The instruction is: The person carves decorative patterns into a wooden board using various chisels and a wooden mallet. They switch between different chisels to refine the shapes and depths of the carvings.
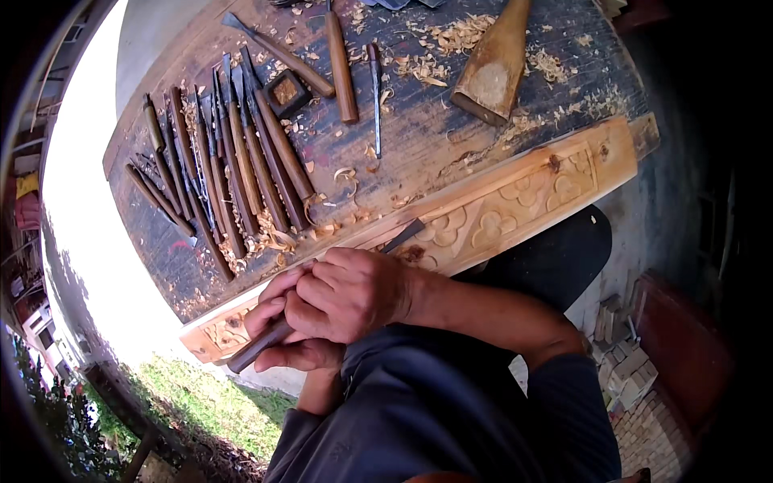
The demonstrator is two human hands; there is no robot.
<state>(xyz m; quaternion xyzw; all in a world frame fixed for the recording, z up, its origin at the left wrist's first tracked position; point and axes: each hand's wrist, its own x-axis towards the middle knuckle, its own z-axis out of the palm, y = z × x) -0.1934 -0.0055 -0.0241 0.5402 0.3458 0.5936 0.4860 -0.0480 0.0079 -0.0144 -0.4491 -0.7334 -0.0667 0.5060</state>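
Both my hands are wrapped around one wood-handled chisel (260,347), close together over a long carved board (491,228). My left hand (307,355) is closed around the handle near its butt end. Over the front part, partly covering the left, my right hand (351,295) is closed too. Past the right knuckles the dark flat blade points up and right, lying over the board's surface; whether its edge touches the wood I cannot tell. Carved petal shapes run along the board's right part, and more carving shows at its left end. My hands hide the stretch between.
Several chisels and gouges (233,153) lie side by side on the worn wooden table (354,173). Behind them are a small dark square box (287,92) and more loose tools. A wooden mallet (493,76) lies at the far right. Curled shavings (463,36) are scattered about.
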